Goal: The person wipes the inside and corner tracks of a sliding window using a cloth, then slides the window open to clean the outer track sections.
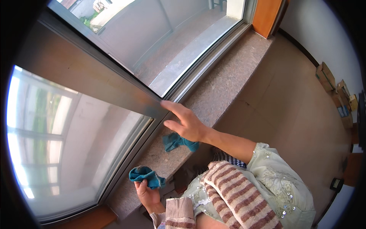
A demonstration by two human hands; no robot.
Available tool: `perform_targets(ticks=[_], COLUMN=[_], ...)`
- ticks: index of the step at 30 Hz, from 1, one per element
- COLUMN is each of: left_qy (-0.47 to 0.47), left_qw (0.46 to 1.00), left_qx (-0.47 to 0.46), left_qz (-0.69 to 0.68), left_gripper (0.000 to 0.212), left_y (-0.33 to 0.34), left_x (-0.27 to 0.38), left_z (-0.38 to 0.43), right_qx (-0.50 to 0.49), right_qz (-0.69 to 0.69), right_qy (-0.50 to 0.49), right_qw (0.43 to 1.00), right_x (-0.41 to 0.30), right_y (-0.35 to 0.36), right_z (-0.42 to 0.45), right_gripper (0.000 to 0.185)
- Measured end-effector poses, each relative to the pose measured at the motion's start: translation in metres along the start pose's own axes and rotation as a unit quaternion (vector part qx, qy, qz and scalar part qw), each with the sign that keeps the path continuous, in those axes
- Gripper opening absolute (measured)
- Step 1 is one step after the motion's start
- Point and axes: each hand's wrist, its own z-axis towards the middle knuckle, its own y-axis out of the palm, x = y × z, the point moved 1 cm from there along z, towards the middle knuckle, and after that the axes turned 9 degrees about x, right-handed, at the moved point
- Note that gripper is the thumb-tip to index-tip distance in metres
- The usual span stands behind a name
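Pinched in the fingers of my left hand (147, 195) is a crumpled teal cloth (147, 177), raised over the near part of the granite windowsill (218, 91). My right hand (187, 121) reaches out with its thumb and index finger apart and nothing in its grasp. Its index fingertip is at the lower corner of the grey metal window frame (161, 110), apparently touching it. Below that hand a second teal cloth (173, 142) lies bunched on the sill, partly covered by the hand. Glass panes (183, 57) rise beyond the frame.
A brown-and-cream striped towel (240, 191) hangs over my front. Metal window track (213, 61) runs along the sill to an orange-brown wooden post (264, 17). Cardboard boxes (326, 75) stand against the white wall, on the tiled floor (274, 108). Dark items below the sill are unclear.
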Motion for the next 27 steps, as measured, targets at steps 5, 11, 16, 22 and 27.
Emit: perform_targets(ticks=[5, 11, 16, 22, 27], left_qy=[0.041, 0.049, 0.032, -0.166, 0.306], left_qw=[0.995, 0.985, 0.985, 0.967, 0.812], left_qx=[-0.086, -0.164, -0.125, -0.118, -0.038], left_qz=[0.029, -0.017, 0.111, 0.152, 0.496], left_gripper=[0.047, 0.038, 0.03, 0.035, 0.048], left_y=[0.089, 0.162, 0.185, 0.241, 0.244], left_x=[-0.013, -0.056, -0.095, -0.136, -0.135], left_z=[0.013, 0.043, 0.04, 0.036, 0.043], right_qx=[-0.158, -0.109, 0.016, 0.066, -0.05], right_qz=[0.119, 0.329, 0.205, 0.293, 0.095], right_qy=[0.137, 0.352, 0.4, 0.332, 0.165], right_qw=[0.971, 0.87, 0.893, 0.894, 0.98], right_x=[-0.023, -0.004, 0.013, 0.044, 0.045], right_y=[-0.022, -0.022, -0.107, -0.152, -0.142], right_z=[-0.036, -0.038, -0.009, 0.044, 0.104], right_gripper=[0.055, 0.026, 0.007, 0.01, 0.008])
